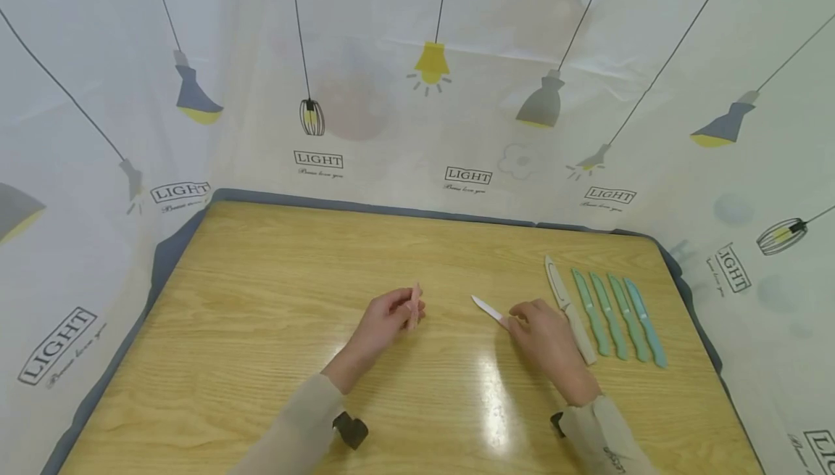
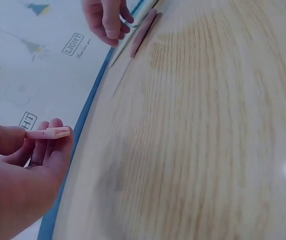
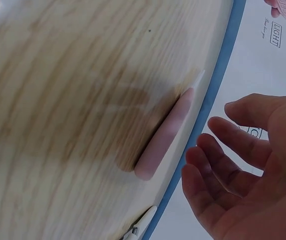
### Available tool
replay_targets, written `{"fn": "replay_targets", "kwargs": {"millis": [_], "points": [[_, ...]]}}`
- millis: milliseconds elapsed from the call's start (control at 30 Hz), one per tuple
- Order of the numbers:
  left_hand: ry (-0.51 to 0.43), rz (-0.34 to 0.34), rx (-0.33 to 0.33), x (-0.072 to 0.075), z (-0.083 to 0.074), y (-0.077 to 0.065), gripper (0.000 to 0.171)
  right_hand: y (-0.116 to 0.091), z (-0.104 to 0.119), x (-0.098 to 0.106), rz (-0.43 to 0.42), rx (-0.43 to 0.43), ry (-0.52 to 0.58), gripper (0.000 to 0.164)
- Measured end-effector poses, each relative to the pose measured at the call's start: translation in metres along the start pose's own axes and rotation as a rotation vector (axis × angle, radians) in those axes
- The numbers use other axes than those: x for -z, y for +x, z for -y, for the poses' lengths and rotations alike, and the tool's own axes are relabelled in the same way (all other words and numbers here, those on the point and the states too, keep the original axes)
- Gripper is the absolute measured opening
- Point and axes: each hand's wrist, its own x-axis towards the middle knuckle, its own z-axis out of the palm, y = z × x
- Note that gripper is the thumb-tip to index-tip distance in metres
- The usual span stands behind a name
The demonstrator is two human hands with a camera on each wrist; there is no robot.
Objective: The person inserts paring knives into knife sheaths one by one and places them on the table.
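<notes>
A small flat pink piece with a slot in its end, like a knife sheath [image 1: 414, 307], is pinched between the thumb and fingers of my left hand [image 1: 385, 317], raised over the table. My right hand [image 1: 548, 337] has loosely bent fingers and holds nothing. Beneath it on the table lies a knife [image 1: 488, 309] with a white blade and a pink handle [image 3: 165, 135]; the right wrist view shows a gap between fingers and handle. In the head view the blade points up and left, toward the left hand, and the right hand hides most of the handle.
Right of the right hand lies a larger cream knife [image 1: 579, 335]. Beyond it, three green knives [image 1: 591, 312] and a blue knife [image 1: 646, 323] lie side by side. The wooden table [image 1: 261, 279] is bordered by a lamp-printed white curtain [image 1: 391, 112].
</notes>
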Motion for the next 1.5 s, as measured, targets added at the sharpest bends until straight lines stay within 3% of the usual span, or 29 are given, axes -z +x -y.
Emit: {"fn": "replay_targets", "kwargs": {"millis": [133, 333, 900, 1233, 1500], "points": [[-0.177, -0.017, 0.047, 0.005, 0.002, -0.003, 0.041, -0.001, 0.002, -0.001, 0.015, -0.015, 0.015, 0.03], [-0.262, -0.076, 0.087, 0.008, 0.004, -0.005, 0.039, -0.002, 0.002, -0.001, 0.008, 0.0, 0.012, 0.028], [-0.361, -0.213, 0.144, 0.018, 0.019, -0.011, 0.036, -0.004, 0.005, -0.005, 0.031, -0.022, -0.041, 0.028], [-0.365, -0.231, 0.152, 0.018, 0.018, -0.011, 0.037, -0.003, 0.003, -0.007, 0.098, -0.062, -0.041, 0.02], [-0.362, -0.235, 0.167, 0.018, 0.018, -0.009, 0.039, -0.005, 0.006, -0.008, 0.083, -0.05, -0.029, 0.017]]}}
